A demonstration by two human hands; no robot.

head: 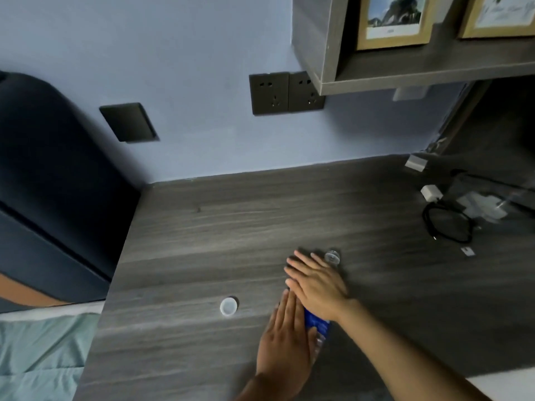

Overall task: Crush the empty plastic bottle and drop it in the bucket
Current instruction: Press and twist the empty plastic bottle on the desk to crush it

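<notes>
1. While the clear plastic bottle with a blue label [317, 322] lies on its side on the grey wood-grain desk [202, 227], both of the person's hands press flat on top of it.
2. The right hand [317, 280] lies palm-down, fingers extended, over the upper part of the bottle, next to its open neck [332, 257], which points away from the person.
3. The left hand [285, 340] lies palm-down over the lower part, its fingers stretched alongside the blue label; neither hand curls around the bottle, both are spread flat against it.
4. The small white round cap [228, 306] sits on the desk to the left, apart from the bottle, so the bottle is already uncapped and air can escape.
5. Judging by this pose, the crushing step is under way; how flat the bottle already is cannot be told, since the hands cover most of it.
6. What is left, apparently, is finishing the squash, picking the bottle up and dropping it in the bucket; no bucket is in view, so its place cannot be told.
7. A coiled black cable [447, 224] and white chargers [431, 193] lie well apart at the far right.
</notes>
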